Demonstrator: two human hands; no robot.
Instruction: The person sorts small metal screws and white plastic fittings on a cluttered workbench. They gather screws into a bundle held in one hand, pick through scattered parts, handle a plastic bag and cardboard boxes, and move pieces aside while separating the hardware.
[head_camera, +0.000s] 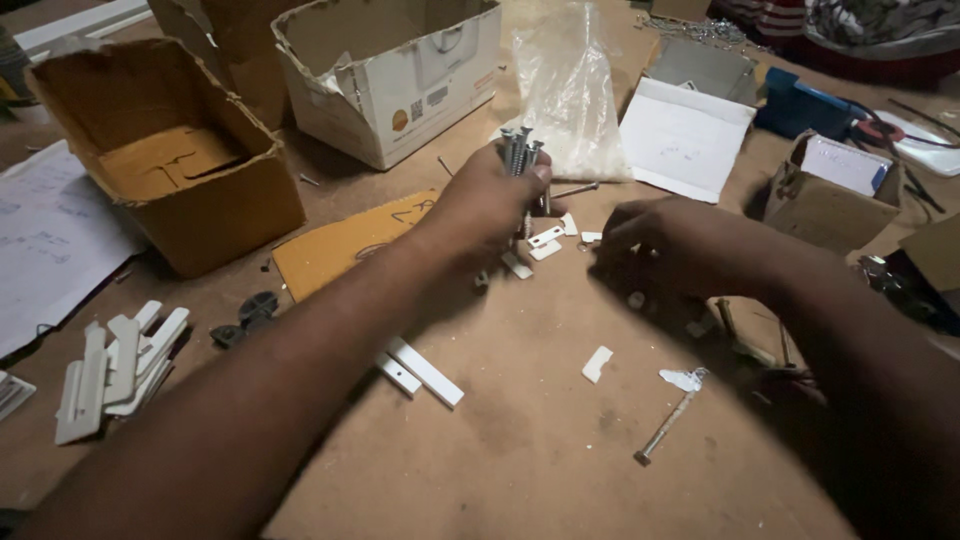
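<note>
Nearest the camera, a long grey metal bolt with a white plastic plug on its upper end lies loose on the brown fibreboard work surface, its long axis slanting from lower left to upper right, nearer the right arm.

Further out, the right hand rests palm down, fingers curled over small white plastic clips; whether it has hold of anything cannot be told.

The left hand is closed in a fist around a bundle of long silver screws, heads upward, shafts near upright, just left of the right hand's fingertips.

Beyond stand an open white cardboard box and a clear plastic bag.
</note>
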